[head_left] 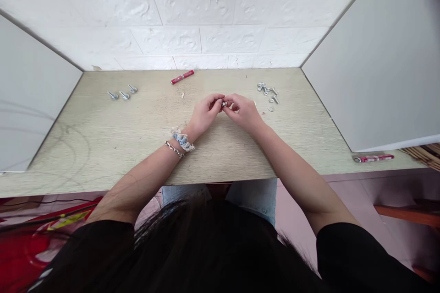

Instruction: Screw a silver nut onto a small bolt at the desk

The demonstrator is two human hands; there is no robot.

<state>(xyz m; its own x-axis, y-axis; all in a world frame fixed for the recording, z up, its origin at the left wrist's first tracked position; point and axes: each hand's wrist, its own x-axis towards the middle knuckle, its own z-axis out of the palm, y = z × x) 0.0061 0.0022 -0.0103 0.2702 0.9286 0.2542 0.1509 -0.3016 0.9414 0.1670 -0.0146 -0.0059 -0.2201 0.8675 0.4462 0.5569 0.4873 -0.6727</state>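
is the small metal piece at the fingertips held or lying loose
Held: the left hand and right hand meet with fingertips closed around the metal piece, hiding much of it.

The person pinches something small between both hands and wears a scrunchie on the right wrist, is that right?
Wrong side: the head view shows the scrunchie on the left wrist. The left hand and right hand do pinch something small.

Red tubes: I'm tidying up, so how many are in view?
2: one red tube near the brick wall, the other red tube at the right of the table, by the white panel. More may be hidden.
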